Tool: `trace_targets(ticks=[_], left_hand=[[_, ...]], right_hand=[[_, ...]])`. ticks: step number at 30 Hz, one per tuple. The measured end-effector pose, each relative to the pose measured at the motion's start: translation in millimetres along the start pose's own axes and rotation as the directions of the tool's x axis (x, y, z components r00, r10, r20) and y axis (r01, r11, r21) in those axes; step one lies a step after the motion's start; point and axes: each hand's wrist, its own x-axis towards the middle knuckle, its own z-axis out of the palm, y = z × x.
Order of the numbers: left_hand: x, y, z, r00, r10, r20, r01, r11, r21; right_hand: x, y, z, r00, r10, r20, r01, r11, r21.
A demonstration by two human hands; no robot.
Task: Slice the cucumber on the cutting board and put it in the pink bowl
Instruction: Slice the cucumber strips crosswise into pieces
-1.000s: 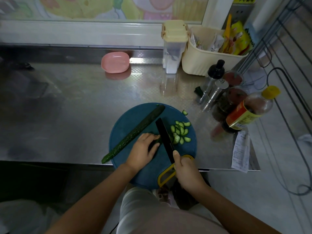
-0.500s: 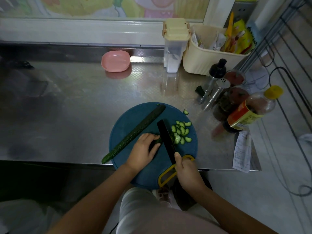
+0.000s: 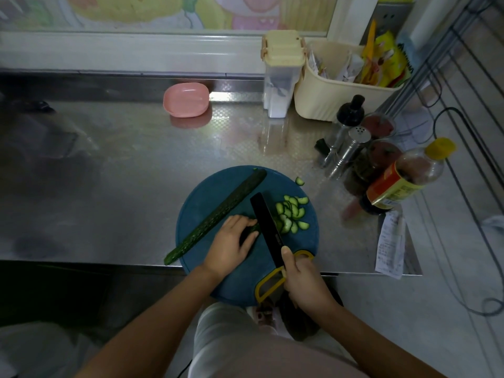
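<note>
A round blue cutting board [image 3: 218,192] lies at the counter's front edge. A long cucumber half [image 3: 218,216] lies diagonally across its left side, its lower end overhanging the board. My left hand [image 3: 231,245] holds down a short cucumber piece [image 3: 249,231], mostly hidden under the fingers. My right hand [image 3: 304,279] grips the yellow handle of a black-bladed knife [image 3: 266,222], whose blade stands against that piece. Several half-moon slices [image 3: 293,214] lie piled right of the blade; one stray slice [image 3: 300,181] sits on the board's far right rim. The pink bowl [image 3: 186,99] stands at the back.
A steel counter [image 3: 122,165] carries a clear lidded container [image 3: 281,75], a cream basket [image 3: 335,94] of packets, a shaker [image 3: 347,151], jars and a yellow-capped bottle [image 3: 406,178] at right. A paper receipt [image 3: 391,244] hangs over the front right edge.
The knife and both hands keep nearly the same place; the blade shifts only slightly at the cucumber piece, and the slice pile looks much the same.
</note>
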Motion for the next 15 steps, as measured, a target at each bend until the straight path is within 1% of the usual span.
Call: trace_targets(ticks=[8, 15], left_hand=[[-0.7, 1.0, -0.6, 1.000, 0.001, -0.015, -0.001, 1.000, -0.010], [-0.1, 1.8, -0.9, 1.000, 0.001, -0.025, -0.001, 1.000, -0.016]], right_hand=[[-1.9, -3.8, -2.1, 1.000, 0.001, 0.016, 0.000, 1.000, -0.023], [1.2, -10.1, -1.2, 1.000, -0.006, 0.012, 0.008, 0.994, -0.107]])
